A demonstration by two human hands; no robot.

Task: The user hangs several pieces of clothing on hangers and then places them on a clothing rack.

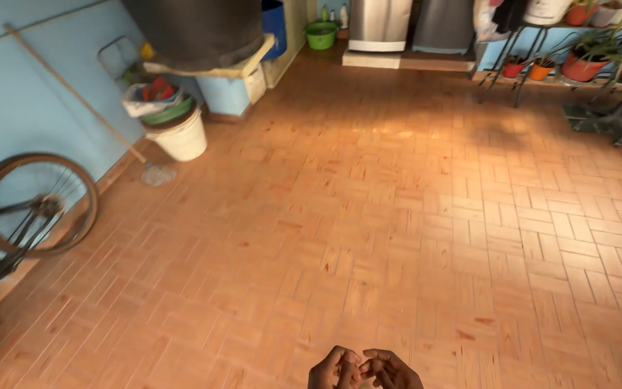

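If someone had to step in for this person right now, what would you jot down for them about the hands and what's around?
Left hand and right hand: together at the bottom edge of the view, fingertips touching, fingers curled; nothing visible in them.
Beneath them: bare brick floor.
Far left: a white bucket by the blue wall, a long-handled broom leaning there, a bicycle wheel.
Far right: a rack of potted plants.
Nothing in the view shows work done or left.

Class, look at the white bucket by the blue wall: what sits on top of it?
On the white bucket rests a green basin, then a white bag with red items. The bucket's inside is covered, so unseen.
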